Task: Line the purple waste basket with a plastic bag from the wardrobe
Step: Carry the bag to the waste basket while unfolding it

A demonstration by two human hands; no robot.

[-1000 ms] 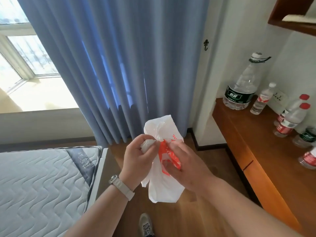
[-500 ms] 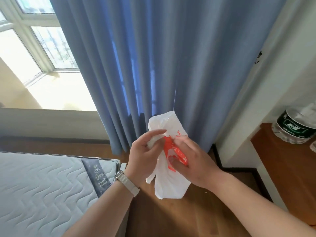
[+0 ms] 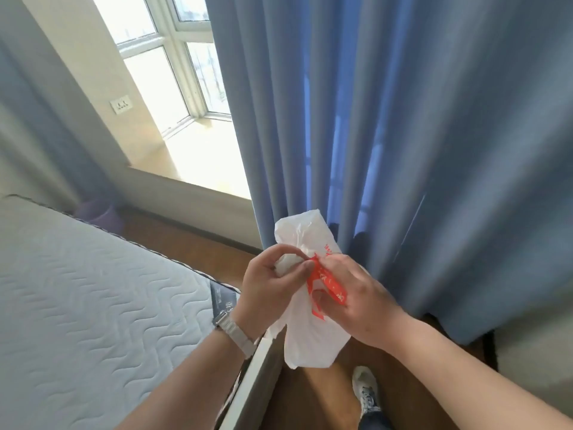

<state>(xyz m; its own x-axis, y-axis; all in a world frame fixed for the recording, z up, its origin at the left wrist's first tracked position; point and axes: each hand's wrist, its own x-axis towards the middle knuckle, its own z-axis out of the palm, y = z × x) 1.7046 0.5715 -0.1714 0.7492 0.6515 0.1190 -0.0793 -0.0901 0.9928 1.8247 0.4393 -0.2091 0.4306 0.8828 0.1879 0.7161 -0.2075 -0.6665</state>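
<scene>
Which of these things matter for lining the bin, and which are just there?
Job: plastic bag, gripped by left hand and right hand; purple waste basket.
Just there: mattress, blue curtain, wall socket, window.

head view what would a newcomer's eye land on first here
The white plastic bag with red print, low in the middle, gripped near its crumpled top by the left hand and the right hand. Behind it a tall blue curtain fills the right side, with a bright window at upper left. The purple waste basket sits dim on the floor beyond the quilted mattress at left.
</scene>
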